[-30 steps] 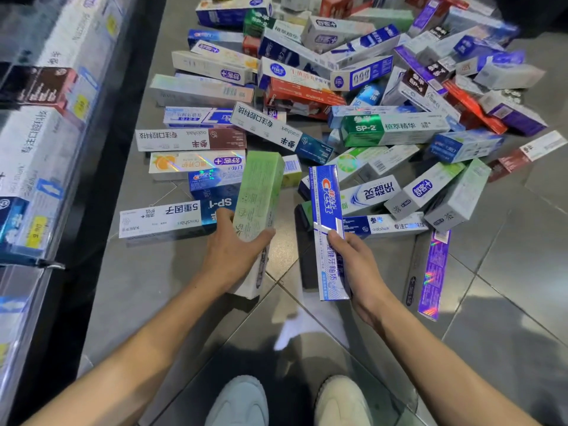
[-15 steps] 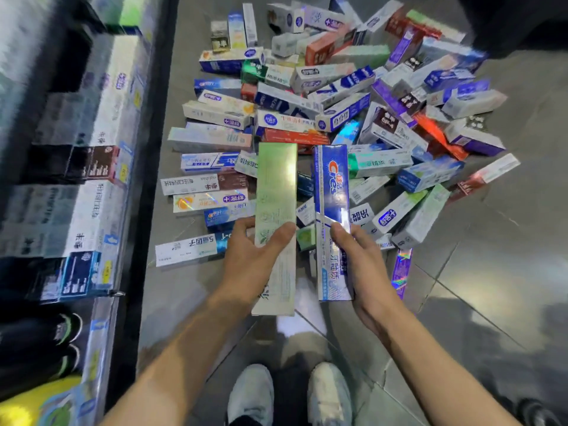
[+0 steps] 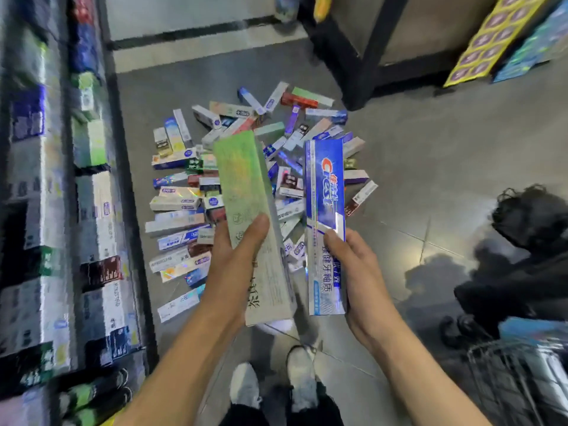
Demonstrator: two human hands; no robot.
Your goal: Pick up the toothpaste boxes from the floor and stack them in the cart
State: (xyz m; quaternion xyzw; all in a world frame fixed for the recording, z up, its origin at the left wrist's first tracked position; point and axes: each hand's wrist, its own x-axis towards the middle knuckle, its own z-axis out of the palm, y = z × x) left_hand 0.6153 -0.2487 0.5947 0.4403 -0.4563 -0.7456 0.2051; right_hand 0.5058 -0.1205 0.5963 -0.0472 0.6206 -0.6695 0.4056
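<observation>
1. The left hand [image 3: 235, 265] grips a green box [image 3: 249, 210]; the right hand [image 3: 353, 265] grips a blue box [image 3: 324, 192], both above the floor pile [image 3: 181, 204].
2. The boxes look light, stiff and smooth; holding near the middle seems safest.
3. The cart [image 3: 519, 382] is at the lower right.

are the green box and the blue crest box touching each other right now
Apart. The head view shows a strip of floor and piled boxes between the green box, in the left hand, and the blue Crest box, in the right hand.
</observation>
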